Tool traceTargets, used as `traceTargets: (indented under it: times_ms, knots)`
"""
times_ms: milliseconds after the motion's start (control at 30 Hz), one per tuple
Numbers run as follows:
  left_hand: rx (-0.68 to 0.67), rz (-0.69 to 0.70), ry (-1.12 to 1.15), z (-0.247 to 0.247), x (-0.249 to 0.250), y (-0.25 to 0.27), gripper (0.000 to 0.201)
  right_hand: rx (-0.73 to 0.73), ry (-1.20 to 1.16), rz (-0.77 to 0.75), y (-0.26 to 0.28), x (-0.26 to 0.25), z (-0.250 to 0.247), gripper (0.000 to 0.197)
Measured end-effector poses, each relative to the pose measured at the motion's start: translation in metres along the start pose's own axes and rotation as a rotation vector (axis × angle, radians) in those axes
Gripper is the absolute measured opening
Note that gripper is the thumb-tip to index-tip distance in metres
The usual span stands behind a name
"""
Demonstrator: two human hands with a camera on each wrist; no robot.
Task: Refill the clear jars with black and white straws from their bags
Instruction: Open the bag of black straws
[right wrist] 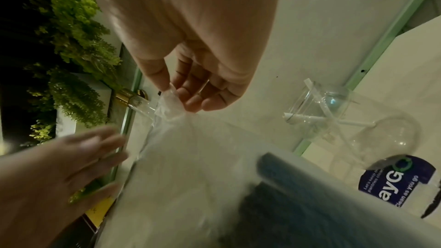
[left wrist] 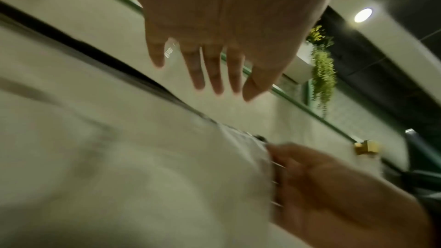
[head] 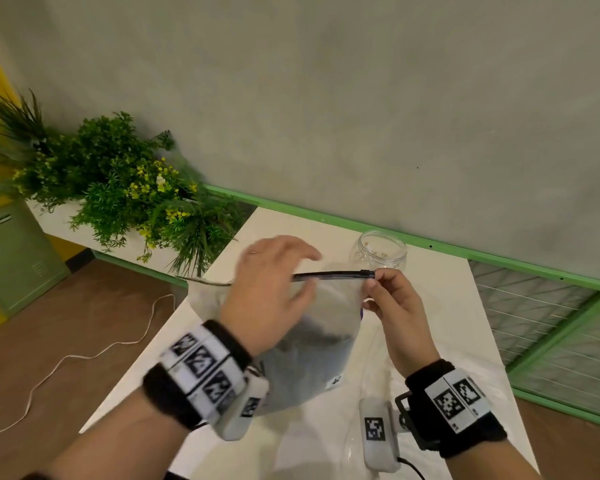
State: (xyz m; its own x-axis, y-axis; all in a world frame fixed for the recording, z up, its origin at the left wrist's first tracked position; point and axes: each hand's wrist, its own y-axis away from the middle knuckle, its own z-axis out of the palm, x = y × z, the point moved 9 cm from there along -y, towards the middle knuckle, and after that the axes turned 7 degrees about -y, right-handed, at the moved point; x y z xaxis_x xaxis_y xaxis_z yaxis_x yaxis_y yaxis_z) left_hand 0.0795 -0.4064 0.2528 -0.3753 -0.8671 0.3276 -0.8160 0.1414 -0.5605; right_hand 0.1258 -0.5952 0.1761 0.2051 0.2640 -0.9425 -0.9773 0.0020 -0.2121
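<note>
Right hand (head: 392, 299): pinches the bag (head: 312, 344) top corner, frame centre.
Left hand (head: 271, 289): fingers spread, gripping nothing, by the zip strip.
Jar (head: 378, 252): upper right of centre, behind the bag, few white straws inside.
Advice: hold the corner firm, part the zip evenly.
Surface: white table (head: 447, 323).
Room: grey wall, plants (head: 118, 188) upper left.

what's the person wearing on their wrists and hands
Both forearms are bare, with no sleeves. Each wrist has a black band carrying white blocks printed with black square tag markers. A white camera pod with its own tag hangs under each wrist; a black cable trails from the right one. The left hand has a thin ring; the right hand looks bare.
</note>
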Motion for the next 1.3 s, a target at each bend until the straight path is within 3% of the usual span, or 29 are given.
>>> traceTargets:
  times_ms: [67,133,233,367,600,800,900,1033,1200,1300]
  knots:
    - [-0.168,0.029,-0.039,0.035,0.021,-0.014,0.028,-0.024,-0.007,-0.007,0.000,-0.004,0.006,0.013]
    - [-0.235,0.025,-0.025,0.057,0.026,-0.021,0.023,-0.052,0.032,-0.015,0.002,-0.003,0.012,0.013]
    - [-0.214,0.003,0.022,0.062,0.020,-0.021,0.023,-0.052,0.057,-0.028,0.005,-0.004,0.020,0.014]
    - [-0.182,-0.017,0.100,0.055,0.025,-0.020,0.044,-0.025,0.053,-0.050,0.007,-0.007,0.021,0.008]
    - [-0.175,0.016,-0.011,0.038,0.016,-0.017,0.022,0.048,0.061,-0.068,0.007,-0.010,0.019,0.003]
    - [-0.051,-0.124,-0.126,-0.016,-0.067,0.018,0.035,0.257,0.051,-0.057,-0.001,-0.007,-0.023,0.029]
    - [-0.030,-0.212,-0.185,-0.036,-0.099,0.035,0.031,0.240,0.025,-0.045,-0.002,-0.004,-0.023,0.029]
    - [-0.006,-0.353,-0.201,-0.051,-0.128,0.050,0.009,0.249,-0.049,-0.042,-0.001,-0.003,-0.022,0.032]
    - [-0.053,-0.396,-0.175,-0.052,-0.138,0.062,0.006,0.196,-0.048,-0.040,0.001,-0.003,-0.019,0.031]
    - [-0.005,-0.398,-0.219,-0.058,-0.132,0.062,0.011,0.158,-0.045,-0.028,0.002,-0.005,-0.016,0.030]
